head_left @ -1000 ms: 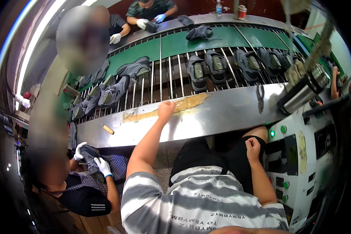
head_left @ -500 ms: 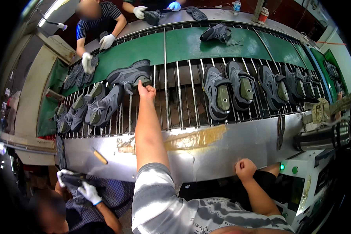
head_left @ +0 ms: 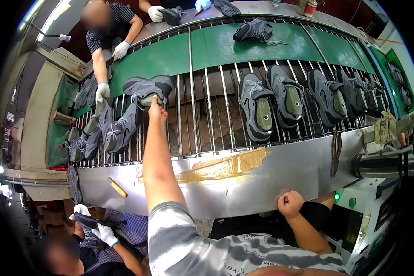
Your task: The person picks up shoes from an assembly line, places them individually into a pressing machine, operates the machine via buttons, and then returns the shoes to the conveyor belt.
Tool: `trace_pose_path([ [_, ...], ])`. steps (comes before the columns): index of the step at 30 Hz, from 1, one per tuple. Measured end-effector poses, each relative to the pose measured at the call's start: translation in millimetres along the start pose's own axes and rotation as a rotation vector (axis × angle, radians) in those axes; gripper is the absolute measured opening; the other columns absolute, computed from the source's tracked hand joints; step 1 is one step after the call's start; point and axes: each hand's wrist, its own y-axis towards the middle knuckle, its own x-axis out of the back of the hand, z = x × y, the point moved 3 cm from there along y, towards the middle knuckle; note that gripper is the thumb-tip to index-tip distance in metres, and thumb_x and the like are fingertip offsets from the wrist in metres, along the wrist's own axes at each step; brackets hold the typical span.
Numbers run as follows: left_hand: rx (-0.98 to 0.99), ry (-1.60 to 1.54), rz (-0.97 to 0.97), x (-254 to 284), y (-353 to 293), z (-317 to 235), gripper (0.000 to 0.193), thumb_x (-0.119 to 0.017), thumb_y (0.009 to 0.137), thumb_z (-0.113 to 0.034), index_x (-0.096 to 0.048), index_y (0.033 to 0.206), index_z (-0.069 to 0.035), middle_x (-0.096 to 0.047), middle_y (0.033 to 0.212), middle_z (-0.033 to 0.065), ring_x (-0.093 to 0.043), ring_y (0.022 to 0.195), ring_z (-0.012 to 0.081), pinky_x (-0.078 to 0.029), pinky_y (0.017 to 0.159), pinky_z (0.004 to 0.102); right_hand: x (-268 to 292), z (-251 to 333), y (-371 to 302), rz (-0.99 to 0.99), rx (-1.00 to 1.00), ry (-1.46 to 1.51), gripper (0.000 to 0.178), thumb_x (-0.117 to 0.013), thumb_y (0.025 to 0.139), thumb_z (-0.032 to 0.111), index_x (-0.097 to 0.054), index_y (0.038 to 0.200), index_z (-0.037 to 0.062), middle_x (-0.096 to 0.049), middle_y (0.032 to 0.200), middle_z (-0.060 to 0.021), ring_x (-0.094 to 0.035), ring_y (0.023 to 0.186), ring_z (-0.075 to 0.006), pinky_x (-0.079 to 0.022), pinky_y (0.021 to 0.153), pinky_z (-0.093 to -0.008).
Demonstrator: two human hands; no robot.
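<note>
Your left hand: at the rack, thumb laid on the green block and the other fingers curled in by it, which reads as a grip; their undersides are hidden.
Shoe at your hand: grey, over the metal bars left of centre, lying sideways with its opening toward you. Whether it touches the bars, you cannot tell from here.
Done so far: you have hold, it seems, of one shoe by its block.
Left as it is: the block sits in that shoe's opening.
Your right hand: fingers curled into a loose fist near the ledge's front edge, nothing seen in it.
Shoes to your right: a row on the bars, untouched; the nearest shoe and the next one each have a green block inside.
Shoes to your left: a laced shoe and others behind it, with a co-worker's white glove at the far end.
Green belt: one shoe lies on it, out of your reach for now.
Ledge: yellow-handled tool at left, dark pincers at right, both unused.
</note>
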Motion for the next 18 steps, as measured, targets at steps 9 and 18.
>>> trace_pose_path([
  [9, -0.511, 1.612, -0.209, 27.1, -109.5, -104.1, 0.055, -0.062, 0.069, -0.050, -0.069, 0.098, -0.004, -0.068, 0.101, 0.0198, -0.064, 0.097, 0.0356, -0.050, 0.085, 0.0427, -1.5, -2.6, -10.7, -0.060, -0.032, -0.026, 0.018, -0.062, 0.064, 0.004, -0.045, 0.060, 0.0107, -0.043, 0.054, -0.0051, -0.045, 0.048, -0.0268, -0.036, 0.045, -0.0372],
  [18, -0.668, 1.093, -0.386, 49.2, -94.3, -47.4, 0.073, -0.063, 0.072, -0.053, -0.050, 0.129, -0.009, -0.056, 0.120, 0.0271, -0.055, 0.109, 0.0417, -0.043, 0.093, 0.0453, 0.9, 2.0, -11.8, 0.002, 0.001, -0.089, 0.018, -0.061, 0.063, 0.003, -0.045, 0.058, 0.0111, -0.042, 0.053, -0.0056, -0.045, 0.047, -0.0272, -0.035, 0.044, -0.0370],
])
